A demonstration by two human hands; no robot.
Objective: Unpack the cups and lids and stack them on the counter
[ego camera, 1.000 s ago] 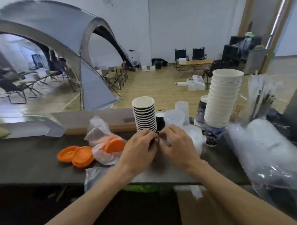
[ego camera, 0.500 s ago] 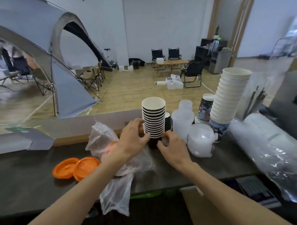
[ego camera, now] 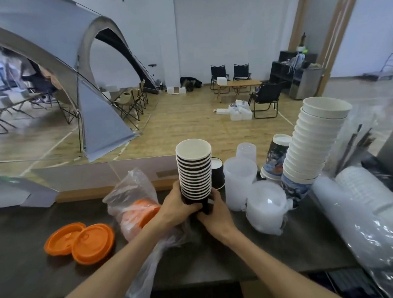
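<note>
Dark counter point(ego camera: 252, 254) with cups point(ego camera: 194, 169), orange lids point(ego camera: 80, 241)

left hand point(ego camera: 175, 210), right hand point(ego camera: 216, 213), grips curled, forearms converging

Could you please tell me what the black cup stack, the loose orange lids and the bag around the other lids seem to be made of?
Black cup stack: likely paper, matte, with rolled white rims.
Orange lids: apparently moulded plastic, with a slight sheen and raised rings.
Bag: thin clear plastic film, crinkled and glossy.

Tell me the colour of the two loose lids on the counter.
Orange; the two loose lids show clearly in the head view.
</note>
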